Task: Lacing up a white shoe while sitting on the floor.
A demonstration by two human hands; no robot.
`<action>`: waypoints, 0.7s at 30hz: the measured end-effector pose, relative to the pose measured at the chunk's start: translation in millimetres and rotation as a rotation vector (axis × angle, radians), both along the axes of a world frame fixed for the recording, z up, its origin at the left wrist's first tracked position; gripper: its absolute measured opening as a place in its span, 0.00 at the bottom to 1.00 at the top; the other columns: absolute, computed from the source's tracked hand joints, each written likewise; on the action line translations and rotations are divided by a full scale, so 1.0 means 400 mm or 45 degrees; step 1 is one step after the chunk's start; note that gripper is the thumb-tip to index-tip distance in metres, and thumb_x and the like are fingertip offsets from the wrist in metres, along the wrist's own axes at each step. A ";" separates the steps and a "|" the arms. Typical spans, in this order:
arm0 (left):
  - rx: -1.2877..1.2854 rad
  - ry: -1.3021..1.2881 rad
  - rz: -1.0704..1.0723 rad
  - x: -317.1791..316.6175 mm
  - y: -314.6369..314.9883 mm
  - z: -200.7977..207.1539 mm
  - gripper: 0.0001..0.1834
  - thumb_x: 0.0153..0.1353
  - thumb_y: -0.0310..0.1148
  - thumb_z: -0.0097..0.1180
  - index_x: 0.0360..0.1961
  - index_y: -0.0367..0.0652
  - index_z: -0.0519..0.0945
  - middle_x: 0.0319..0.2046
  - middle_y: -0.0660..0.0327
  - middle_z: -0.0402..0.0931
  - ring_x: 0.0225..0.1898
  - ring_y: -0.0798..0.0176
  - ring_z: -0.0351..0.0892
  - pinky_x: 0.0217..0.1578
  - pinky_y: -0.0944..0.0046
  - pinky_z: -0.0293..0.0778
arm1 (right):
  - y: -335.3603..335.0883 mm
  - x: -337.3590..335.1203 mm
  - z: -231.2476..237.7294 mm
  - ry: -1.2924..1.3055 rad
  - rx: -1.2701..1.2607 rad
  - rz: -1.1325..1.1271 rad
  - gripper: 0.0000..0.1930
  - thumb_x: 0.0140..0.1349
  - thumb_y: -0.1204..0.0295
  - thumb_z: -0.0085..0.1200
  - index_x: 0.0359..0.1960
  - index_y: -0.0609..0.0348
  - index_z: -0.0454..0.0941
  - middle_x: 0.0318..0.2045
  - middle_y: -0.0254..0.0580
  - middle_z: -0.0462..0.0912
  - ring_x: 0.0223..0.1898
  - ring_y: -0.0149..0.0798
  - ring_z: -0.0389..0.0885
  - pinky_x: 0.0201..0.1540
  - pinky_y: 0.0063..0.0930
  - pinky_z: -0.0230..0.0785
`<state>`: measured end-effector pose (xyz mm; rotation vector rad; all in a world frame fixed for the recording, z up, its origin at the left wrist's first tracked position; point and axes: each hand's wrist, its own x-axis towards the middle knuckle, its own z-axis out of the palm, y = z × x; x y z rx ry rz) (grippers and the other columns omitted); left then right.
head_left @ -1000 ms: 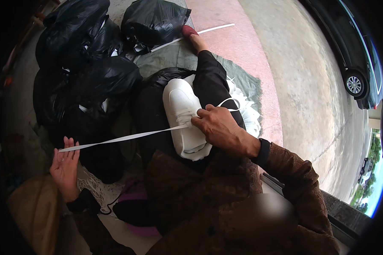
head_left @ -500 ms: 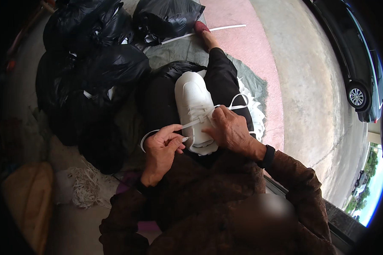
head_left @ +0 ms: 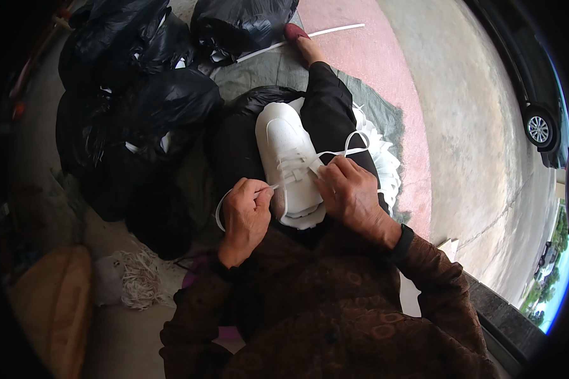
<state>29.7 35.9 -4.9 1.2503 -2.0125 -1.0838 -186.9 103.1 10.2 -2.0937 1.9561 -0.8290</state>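
Note:
A white lace-up shoe (head_left: 279, 136) rests on my lap, toe pointing away, with lacing across its front. My left hand (head_left: 245, 218) is closed beside the shoe's left edge. Its thumb and forefinger pinch a white shoelace (head_left: 275, 186) that runs taut to the eyelets. Part of that lace curves out past the back of the hand. Over on the right side, my right hand (head_left: 353, 197) has its fingers closed on the shoe's eyelet edge, fingertips partly hidden. Another stretch of lace (head_left: 355, 134) loops out above this hand across my dark trousers.
Black plastic bags (head_left: 139, 107) are heaped at the left, with another bag (head_left: 240, 28) farther off. White pieces (head_left: 380, 158) are piled right of my leg. A bundle of white laces (head_left: 144, 278) lies lower left near a tan board-like object (head_left: 54, 303). A dark car (head_left: 537, 95) stands far right.
My left hand has turned and its fingers have closed more over the lace, hiding the end that showed before. My right hand has shifted slightly right. The whole view has tilted a little.

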 end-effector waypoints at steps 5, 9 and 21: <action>-0.068 -0.089 -0.113 -0.017 -0.018 0.003 0.03 0.55 0.21 0.59 0.29 0.36 0.76 0.28 0.52 0.75 0.28 0.49 0.77 0.29 0.56 0.72 | 0.002 -0.007 0.003 -0.009 0.031 0.005 0.10 0.51 0.76 0.65 0.34 0.60 0.78 0.28 0.41 0.75 0.30 0.44 0.80 0.31 0.35 0.74; -0.193 -0.262 -0.222 -0.007 -0.028 0.038 0.05 0.54 0.19 0.56 0.28 0.38 0.73 0.26 0.53 0.73 0.28 0.45 0.76 0.29 0.51 0.71 | 0.008 -0.005 -0.002 -0.049 0.067 0.005 0.11 0.52 0.74 0.65 0.34 0.60 0.76 0.30 0.42 0.74 0.31 0.45 0.80 0.31 0.36 0.74; -0.193 -0.273 -0.329 -0.027 -0.062 0.021 0.07 0.49 0.18 0.57 0.25 0.39 0.72 0.26 0.53 0.72 0.29 0.44 0.75 0.30 0.49 0.71 | 0.002 0.000 0.000 -0.074 0.064 -0.020 0.12 0.50 0.75 0.66 0.35 0.60 0.78 0.30 0.41 0.75 0.29 0.46 0.81 0.29 0.36 0.75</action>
